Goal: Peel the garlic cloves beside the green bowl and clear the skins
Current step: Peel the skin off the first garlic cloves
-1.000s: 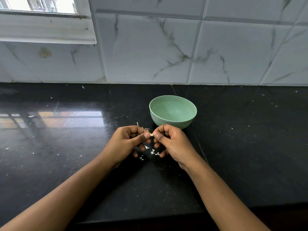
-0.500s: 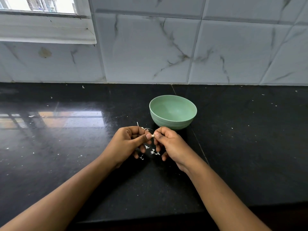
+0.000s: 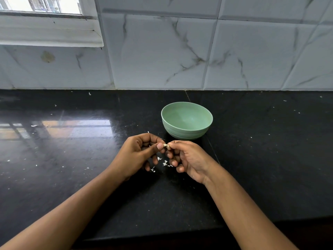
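Pinching garlic clove (image 3: 165, 145) btwn fingers (image 3: 159, 146) of left hand (image 3: 137, 154) & right hand (image 3: 189, 159); risk of slip w/ hard tug, scattering skins (image 3: 164, 163) over tabletop (image 3: 252, 159).

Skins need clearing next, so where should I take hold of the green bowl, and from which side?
Pinch the near rim of the green bowl from above, thumb inside: it stands upright and looks empty, its wall curves under, and the right hand, now pinching the garlic clove, is just before it.

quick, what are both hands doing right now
Left hand: pinching one end of the garlic clove.
Right hand: pinching the other end of the same garlic clove.
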